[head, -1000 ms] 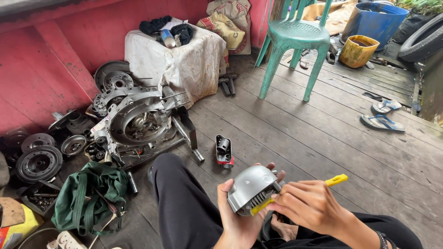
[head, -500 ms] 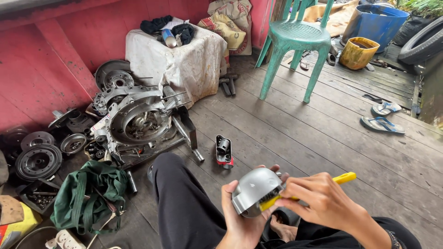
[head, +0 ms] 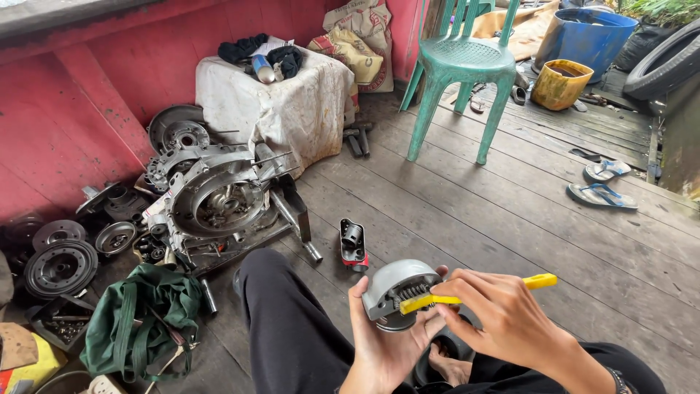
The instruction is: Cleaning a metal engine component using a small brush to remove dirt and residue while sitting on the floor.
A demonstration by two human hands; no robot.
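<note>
My left hand (head: pixel 383 349) grips a round grey metal engine part (head: pixel 397 292) from below, over my lap. My right hand (head: pixel 503 317) holds a yellow-handled brush (head: pixel 474 293), its bristle end pressed against a spring inside the part. The brush handle sticks out to the right past my fingers. My legs in dark trousers (head: pixel 292 328) stretch across the wooden floor beneath both hands.
A small red and black part (head: pixel 353 244) lies on the planks just ahead. An opened engine case (head: pixel 219 201) and several round metal discs (head: pixel 62 266) sit at left beside a green bag (head: pixel 146 314). A green plastic chair (head: pixel 459 66), a cloth-covered box (head: pixel 288 102) and sandals (head: pixel 601 193) stand farther off.
The metal part has been turned in my left hand so its open side with the spring faces the brush. The brush end has moved lower into the part.
</note>
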